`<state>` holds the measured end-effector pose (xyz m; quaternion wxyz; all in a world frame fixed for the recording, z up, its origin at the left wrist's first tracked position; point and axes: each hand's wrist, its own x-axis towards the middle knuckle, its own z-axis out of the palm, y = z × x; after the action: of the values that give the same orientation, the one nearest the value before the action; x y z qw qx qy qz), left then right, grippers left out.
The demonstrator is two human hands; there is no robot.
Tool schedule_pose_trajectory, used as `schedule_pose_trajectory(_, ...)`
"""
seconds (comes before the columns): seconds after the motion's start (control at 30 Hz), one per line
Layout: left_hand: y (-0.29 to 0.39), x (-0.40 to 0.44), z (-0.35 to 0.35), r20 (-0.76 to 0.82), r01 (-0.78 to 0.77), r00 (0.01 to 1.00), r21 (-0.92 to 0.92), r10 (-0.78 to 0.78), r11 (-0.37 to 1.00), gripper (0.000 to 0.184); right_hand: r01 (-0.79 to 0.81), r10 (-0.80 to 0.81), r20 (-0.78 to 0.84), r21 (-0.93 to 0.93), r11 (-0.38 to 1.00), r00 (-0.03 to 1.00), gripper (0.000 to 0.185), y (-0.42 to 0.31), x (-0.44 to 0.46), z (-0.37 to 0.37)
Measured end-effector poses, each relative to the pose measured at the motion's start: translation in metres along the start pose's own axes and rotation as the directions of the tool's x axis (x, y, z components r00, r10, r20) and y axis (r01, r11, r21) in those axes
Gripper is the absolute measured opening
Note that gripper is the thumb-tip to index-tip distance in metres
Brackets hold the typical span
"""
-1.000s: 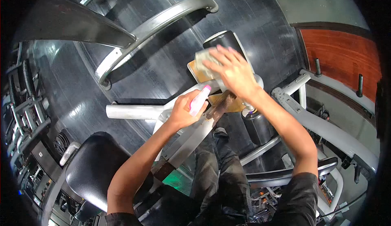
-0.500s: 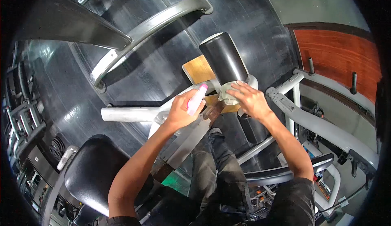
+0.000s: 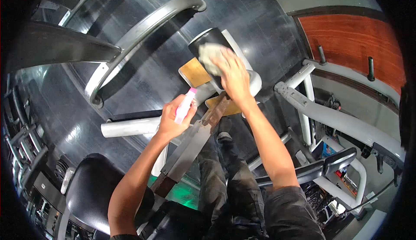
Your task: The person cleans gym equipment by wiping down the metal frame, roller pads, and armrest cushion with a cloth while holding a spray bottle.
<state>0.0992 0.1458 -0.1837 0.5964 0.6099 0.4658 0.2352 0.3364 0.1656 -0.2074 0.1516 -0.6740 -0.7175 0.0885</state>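
My right hand [image 3: 234,73] presses a pale cloth [image 3: 212,58] onto the black padded roller [image 3: 207,37] of a gym machine; the cloth and fingers are slightly blurred. Closed round a white bottle with a pink top [image 3: 185,106], my left hand [image 3: 172,118] is held above the machine's grey metal beam [image 3: 190,147]. A wooden foot plate [image 3: 195,73] lies left of the roller, and a second wooden plate [image 3: 232,107] is partly hidden behind the beam and my right wrist.
A black padded seat [image 3: 93,188] is at the lower left. The curved metal frame [image 3: 143,32] of another machine stands at the upper left. On the right are a grey frame [image 3: 329,114] with pegs, a black pad [image 3: 340,160] and a reddish wooden panel [image 3: 346,45].
My right hand and the cloth moved down to the roller's near end, then back up towards its far end. The left hand still holds the bottle. The whole view has shifted somewhat.
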Motion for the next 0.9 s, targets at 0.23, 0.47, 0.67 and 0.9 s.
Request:
schedule_pose_trajectory(0.23, 0.001, 0.002, -0.001, -0.032, -0.037, 0.999, 0.029, 0.038, 0.999, 0.013, -0.536, 0.483, 0.260, 0.206, 0.818, 0.836, 0.047, 0.038, -0.065, -0.054)
schedule_pose_trajectory(0.47, -0.003, -0.001, 0.002, 0.000, -0.024, 1.000, 0.010, 0.024, 1.000, 0.013, -0.187, 0.284, -0.146, 0.468, 0.864, 0.948, 0.043, 0.047, 0.070, 0.001)
schedule_pose_trajectory(0.67, -0.008, -0.002, 0.002, 0.000, -0.028, 1.000, 0.028, 0.028, 0.999, 0.013, -0.073, 0.093, -0.055, 0.301, 0.951, 0.994, 0.059, 0.031, 0.042, 0.013)
schedule_pose_trajectory(0.9, -0.010, -0.001, 0.005, -0.032, -0.009, 0.999, 0.015, 0.009, 1.000, 0.013, -0.193, 0.143, 0.250, 0.189, 0.963, 0.958, 0.068, 0.049, -0.069, -0.045)
